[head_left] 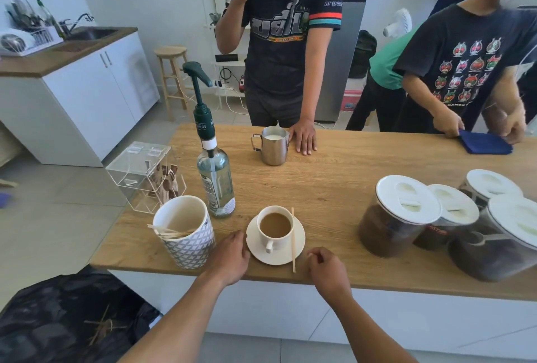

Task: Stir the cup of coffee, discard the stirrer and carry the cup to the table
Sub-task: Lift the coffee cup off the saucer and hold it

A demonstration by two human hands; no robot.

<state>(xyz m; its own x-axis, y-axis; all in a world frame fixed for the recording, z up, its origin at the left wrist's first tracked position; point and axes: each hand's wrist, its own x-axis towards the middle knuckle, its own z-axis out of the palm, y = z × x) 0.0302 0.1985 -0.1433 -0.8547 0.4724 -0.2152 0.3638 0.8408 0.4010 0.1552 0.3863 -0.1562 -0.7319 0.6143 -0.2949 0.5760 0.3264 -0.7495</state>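
Observation:
A white cup of milky coffee (275, 226) stands on a white saucer (299, 243) near the counter's front edge, handle toward me. A wooden stirrer (293, 242) lies across the saucer's right side, its near end over the wood. My left hand (229, 258) rests on the counter at the saucer's left rim, fingers loosely curled and holding nothing. Just right of the stirrer's near end, my right hand (327, 268) sits with curled fingers, nothing in it.
A patterned mug of stirrers (186, 235), a pump bottle (215, 176) and a clear acrylic box (142, 176) stand left. Lidded coffee jars (398, 217) sit right, a steel milk jug (273, 145) behind. A black bin bag (64, 316) lies below left. Two people stand across the counter (348, 176).

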